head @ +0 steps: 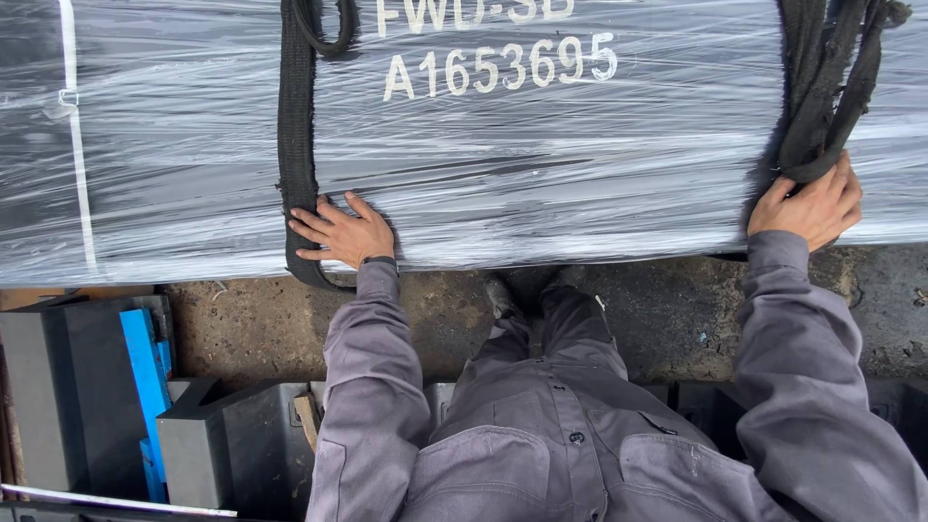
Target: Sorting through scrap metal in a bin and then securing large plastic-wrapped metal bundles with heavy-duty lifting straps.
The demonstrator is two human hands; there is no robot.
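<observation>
plastic-wrapped bundle, black slings under both hands.

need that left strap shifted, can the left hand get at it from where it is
Probably yes. The left hand lies flat on the wrapped load, fingers right against the left black strap, with nothing lying between them.

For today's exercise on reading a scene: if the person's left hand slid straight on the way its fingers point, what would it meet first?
The left hand lies flat on the plastic-wrapped load, its fingers pointing towards the black strap. They seem to touch the strap's edge already, so it would likely meet the strap first.
</observation>
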